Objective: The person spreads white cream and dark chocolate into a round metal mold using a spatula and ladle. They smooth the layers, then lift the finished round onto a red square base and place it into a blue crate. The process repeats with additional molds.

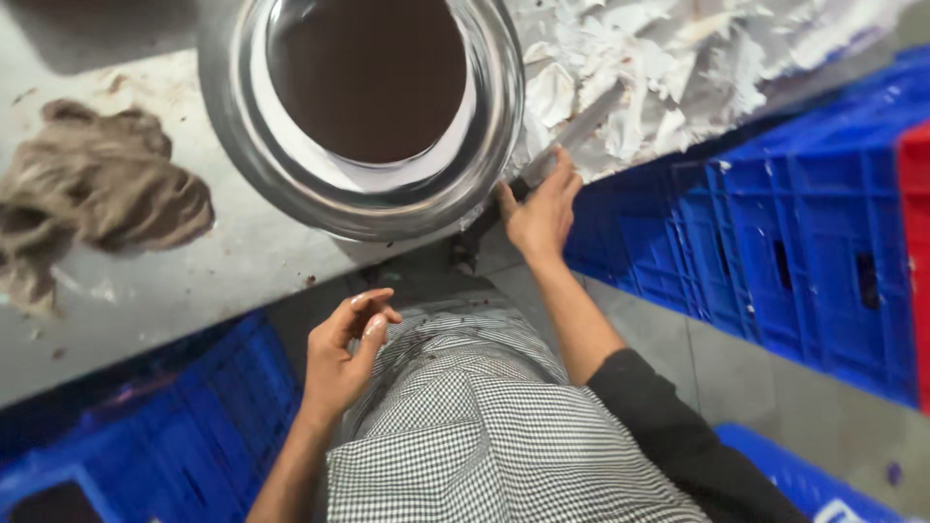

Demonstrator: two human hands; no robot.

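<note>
While right hand (540, 215) clasps knife (573, 136), steel bowl (363, 199) lies just left.

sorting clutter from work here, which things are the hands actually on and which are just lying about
In hand:
- right hand on a knife, at the table edge
- steel tray of dark brown liquid beside it
- left hand, empty, over the checked apron

Lying about:
- brown rag
- crumpled white paper
- blue crates
</note>
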